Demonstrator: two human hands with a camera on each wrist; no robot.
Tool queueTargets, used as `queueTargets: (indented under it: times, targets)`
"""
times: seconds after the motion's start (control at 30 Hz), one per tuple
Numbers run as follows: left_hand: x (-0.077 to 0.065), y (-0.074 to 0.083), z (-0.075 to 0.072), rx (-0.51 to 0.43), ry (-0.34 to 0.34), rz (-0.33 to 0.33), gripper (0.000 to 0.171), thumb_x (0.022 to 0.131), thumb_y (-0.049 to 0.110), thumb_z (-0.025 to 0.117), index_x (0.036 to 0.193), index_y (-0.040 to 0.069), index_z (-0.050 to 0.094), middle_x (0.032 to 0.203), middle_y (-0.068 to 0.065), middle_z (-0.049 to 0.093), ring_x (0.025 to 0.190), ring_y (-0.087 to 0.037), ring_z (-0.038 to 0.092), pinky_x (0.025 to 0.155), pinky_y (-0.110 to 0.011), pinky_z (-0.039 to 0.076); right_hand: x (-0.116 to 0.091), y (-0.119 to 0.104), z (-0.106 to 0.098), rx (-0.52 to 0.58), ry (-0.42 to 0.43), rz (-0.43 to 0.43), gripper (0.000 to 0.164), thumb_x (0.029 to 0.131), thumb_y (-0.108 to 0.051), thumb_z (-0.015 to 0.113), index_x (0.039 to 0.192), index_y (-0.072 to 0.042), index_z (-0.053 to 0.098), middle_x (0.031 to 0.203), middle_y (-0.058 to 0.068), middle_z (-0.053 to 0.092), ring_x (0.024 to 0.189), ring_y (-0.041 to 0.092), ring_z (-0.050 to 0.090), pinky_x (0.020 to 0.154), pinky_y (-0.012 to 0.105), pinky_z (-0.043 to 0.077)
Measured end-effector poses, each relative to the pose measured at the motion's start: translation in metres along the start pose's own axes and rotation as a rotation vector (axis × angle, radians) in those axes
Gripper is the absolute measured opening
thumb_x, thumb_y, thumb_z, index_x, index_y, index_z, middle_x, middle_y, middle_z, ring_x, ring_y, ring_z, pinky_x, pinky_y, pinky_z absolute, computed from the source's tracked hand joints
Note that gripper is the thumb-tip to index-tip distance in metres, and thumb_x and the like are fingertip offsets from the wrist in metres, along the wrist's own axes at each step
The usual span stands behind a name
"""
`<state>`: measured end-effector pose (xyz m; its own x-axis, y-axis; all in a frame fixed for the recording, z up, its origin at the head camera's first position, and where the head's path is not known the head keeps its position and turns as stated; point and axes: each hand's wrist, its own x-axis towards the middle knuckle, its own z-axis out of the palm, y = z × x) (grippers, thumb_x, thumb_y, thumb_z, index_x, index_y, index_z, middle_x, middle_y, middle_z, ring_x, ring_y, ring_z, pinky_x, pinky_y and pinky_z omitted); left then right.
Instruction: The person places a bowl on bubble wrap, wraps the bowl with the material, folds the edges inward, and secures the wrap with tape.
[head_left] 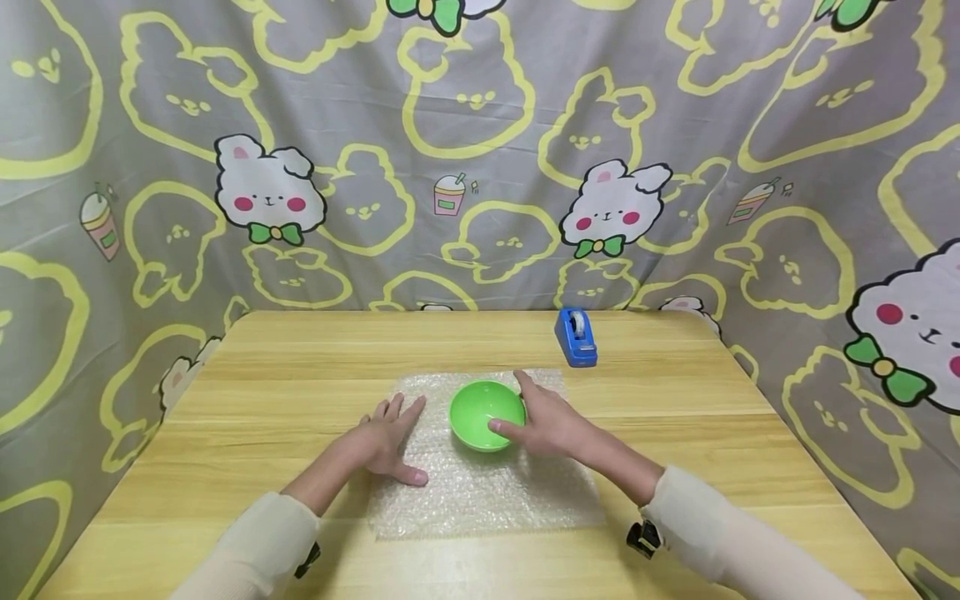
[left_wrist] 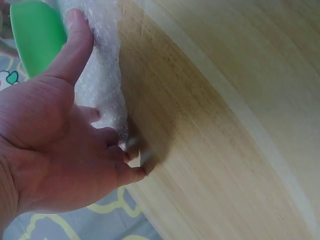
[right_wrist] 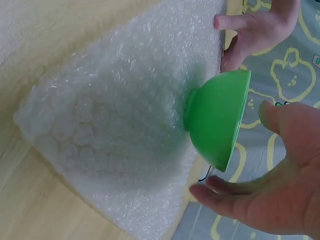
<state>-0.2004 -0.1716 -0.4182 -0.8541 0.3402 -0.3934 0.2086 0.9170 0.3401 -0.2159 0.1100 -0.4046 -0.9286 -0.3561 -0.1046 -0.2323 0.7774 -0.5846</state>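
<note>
Left hand (head_left: pixel 386 443) at wrap (head_left: pixel 495 504), right hand (head_left: pixel 553 422) by bowl (head_left: pixel 476 410), both wide, dispenser (head_left: pixel 576 342) only in our head view, left-wrist view cropping bowl

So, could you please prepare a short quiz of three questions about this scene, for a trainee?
1. Which is nearer the green bowl: the left hand or the right hand?
2. True or false: the bowl is turned with its opening down on the bubble wrap.
3. Fill in: the blue ____ stands on the table, farther away than the bubble wrap.

Key: 1. The right hand. 2. False; its opening faces up. 3. Tape dispenser.
</note>
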Motion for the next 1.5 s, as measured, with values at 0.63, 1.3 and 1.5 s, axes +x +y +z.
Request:
queueTargets:
  times: [0.63,1.3,1.5]
  targets:
    - [0.000,-0.001,0.000,-0.001,0.013,0.009,0.127,0.072,0.051,0.086,0.163,0.006,0.010,0.164,-0.035,0.004,0.150,-0.056,0.007,0.119,-0.069,0.014,-0.001,0.003,0.006,0.017,-0.049,-0.093,0.110,0.078,-0.049,0.086,0.161,-0.009,0.026,0.144,0.021,0.055,0.129,0.039,0.056,0.103,0.054,0.049]
    - [-0.001,0.001,0.000,-0.021,0.025,0.025,0.125,0.073,0.049,0.087,0.163,0.005,0.011,0.163,-0.037,0.006,0.150,-0.057,0.009,0.120,-0.068,0.015,0.001,0.005,0.010,0.038,-0.036,-0.030,0.110,0.074,-0.051,0.088,0.160,-0.013,0.030,0.137,0.020,0.061,0.123,0.036,0.061,0.098,0.050,0.053]
    - [-0.003,0.000,0.000,-0.017,0.025,0.026,0.125,0.073,0.049,0.087,0.162,0.004,0.012,0.162,-0.038,0.007,0.150,-0.058,0.010,0.119,-0.069,0.015,0.002,0.005,0.011,0.047,-0.032,-0.023,0.111,0.073,-0.051,0.088,0.160,-0.015,0.030,0.138,0.020,0.061,0.124,0.036,0.060,0.098,0.051,0.053]
